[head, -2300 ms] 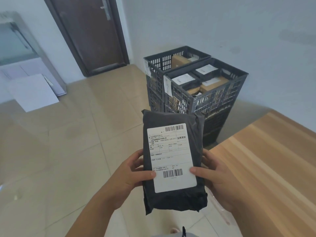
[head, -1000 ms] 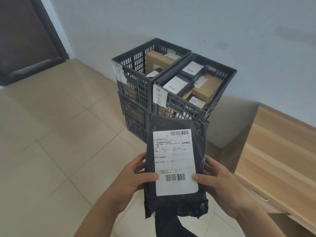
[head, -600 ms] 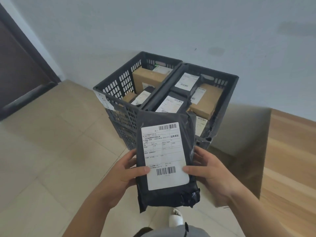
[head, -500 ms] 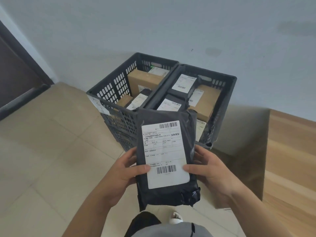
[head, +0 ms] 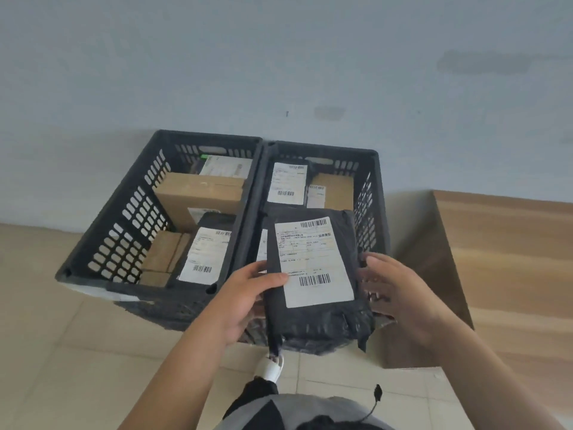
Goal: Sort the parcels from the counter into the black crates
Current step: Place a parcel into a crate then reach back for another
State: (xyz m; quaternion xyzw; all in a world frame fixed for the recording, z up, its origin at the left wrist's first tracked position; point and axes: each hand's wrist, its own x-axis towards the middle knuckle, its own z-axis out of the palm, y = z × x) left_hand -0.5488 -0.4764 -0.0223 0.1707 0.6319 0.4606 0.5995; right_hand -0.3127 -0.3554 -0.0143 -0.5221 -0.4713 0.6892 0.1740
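- The black poly parcel [head: 316,280], white shipping label up, is held over the near end of the right-hand crate [head: 373,193]; its near, crumpled end overhangs the crate's near rim toward the person.
- The parcel's long axis is seen to run near-to-far, roughly in line with the crate's own long side, tilted slightly so the far end leans right.
- The left hand [head: 245,302] is closed on the parcel's left edge, thumb pressed on the label's lower-left corner, fingers hidden beneath.
- The right hand [head: 393,290] is open, fingers spread just beside the parcel's right edge; whether the fingertips touch the wrap cannot be told. The weight is judged to be carried by the left hand.
- Beneath and beyond the parcel, a black labelled bag [head: 286,183] and a brown carton [head: 335,189] are already lying in the right-hand crate; free room is judged to lie under the parcel's near half.
- The left-hand crate [head: 133,212], touching the right-hand one along a shared wall, is seen to hold cartons and another labelled bag.
- The wooden tabletop [head: 511,259] lies to the right, well apart from the parcel.
- The next move is judged to be a short lowering and release, the parcel kept aligned with the crate.
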